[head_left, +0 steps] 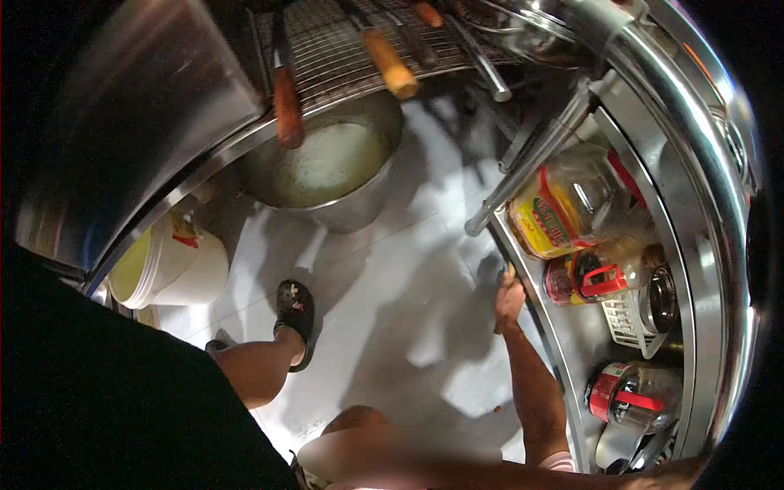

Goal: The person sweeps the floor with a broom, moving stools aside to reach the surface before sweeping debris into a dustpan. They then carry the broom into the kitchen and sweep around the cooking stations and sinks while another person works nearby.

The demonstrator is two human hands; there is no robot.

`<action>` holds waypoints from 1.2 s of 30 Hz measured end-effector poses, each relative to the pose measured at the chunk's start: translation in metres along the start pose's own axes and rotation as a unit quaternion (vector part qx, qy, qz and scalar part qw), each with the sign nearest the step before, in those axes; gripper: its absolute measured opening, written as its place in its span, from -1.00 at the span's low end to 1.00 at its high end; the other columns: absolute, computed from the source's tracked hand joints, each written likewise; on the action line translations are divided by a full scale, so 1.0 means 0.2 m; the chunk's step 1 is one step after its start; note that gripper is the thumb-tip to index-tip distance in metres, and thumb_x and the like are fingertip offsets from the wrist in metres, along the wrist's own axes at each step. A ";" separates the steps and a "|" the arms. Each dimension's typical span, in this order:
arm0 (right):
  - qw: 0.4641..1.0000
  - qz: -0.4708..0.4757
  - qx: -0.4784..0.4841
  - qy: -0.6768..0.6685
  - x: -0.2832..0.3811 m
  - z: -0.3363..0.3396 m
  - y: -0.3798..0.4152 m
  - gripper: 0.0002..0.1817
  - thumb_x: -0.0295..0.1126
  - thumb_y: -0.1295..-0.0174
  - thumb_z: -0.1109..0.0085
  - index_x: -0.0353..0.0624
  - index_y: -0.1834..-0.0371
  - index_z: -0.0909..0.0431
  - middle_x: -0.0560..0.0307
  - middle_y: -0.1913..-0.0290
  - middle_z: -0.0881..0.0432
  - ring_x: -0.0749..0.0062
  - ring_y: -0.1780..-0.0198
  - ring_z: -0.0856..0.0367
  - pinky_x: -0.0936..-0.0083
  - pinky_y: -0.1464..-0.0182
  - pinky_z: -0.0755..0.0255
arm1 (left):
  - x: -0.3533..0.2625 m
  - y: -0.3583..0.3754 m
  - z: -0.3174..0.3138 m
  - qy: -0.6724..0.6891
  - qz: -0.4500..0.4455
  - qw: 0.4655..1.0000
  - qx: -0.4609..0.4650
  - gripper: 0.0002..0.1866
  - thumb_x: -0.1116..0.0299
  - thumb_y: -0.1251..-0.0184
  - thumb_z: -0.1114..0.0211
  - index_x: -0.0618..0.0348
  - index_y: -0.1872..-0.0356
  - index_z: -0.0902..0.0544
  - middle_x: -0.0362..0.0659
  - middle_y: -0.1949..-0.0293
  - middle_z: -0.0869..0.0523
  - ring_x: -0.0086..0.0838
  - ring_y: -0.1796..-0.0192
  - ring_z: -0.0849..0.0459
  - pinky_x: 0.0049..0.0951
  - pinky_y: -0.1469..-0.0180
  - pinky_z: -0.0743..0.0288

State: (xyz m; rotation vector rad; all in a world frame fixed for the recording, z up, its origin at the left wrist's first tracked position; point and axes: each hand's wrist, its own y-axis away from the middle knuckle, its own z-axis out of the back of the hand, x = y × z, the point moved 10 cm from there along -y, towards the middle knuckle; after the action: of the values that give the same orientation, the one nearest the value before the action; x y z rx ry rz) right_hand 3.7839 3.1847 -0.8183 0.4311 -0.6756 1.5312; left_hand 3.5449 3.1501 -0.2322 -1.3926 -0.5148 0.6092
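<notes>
A bare forearm with a pink striped cuff rises from the bottom right. It ends in my right hand (510, 304), beside the metal shelf's front edge (545, 320). The fingers look curled, and a dark smear lies next to them. What they hold, if anything, I cannot make out. My left hand does not show as such. Another stretch of bare limb (653, 476) runs along the bottom edge, its end hidden. On the shelf near my right hand stand a large clear jar with a yellow and red label (547, 219) and a red-handled jar (603, 279).
A large metal pot (347, 214) with pale, cloudy contents stands on the tiled floor under a wire rack (327, 53) with wooden-handled tools. A white bucket (192, 265) is at left. A foot wears a black clog (296, 314). Another red-handled jar (633, 398) sits lower on the shelf.
</notes>
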 end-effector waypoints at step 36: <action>0.965 -0.260 0.014 0.017 -0.19 0.97 1.31 -0.67 -0.20 -0.49 0.00 -0.30 0.18 -0.52 0.06 0.55 -0.53 0.25 0.51 -0.50 0.24 0.43 -0.34 | 0.07 -0.06 0.10 0.097 0.096 0.988 0.071 -0.69 0.09 -0.28 -0.23 -0.01 0.60 -0.58 -0.27 0.59 -0.56 -0.51 0.41 -0.48 -0.39 0.14 -0.24</action>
State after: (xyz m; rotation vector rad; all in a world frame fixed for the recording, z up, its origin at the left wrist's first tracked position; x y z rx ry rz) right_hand 3.5022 3.0347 -0.7377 0.5524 -0.4658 1.0475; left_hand 3.5431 3.1734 -0.2175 -1.3568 -0.1792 0.6443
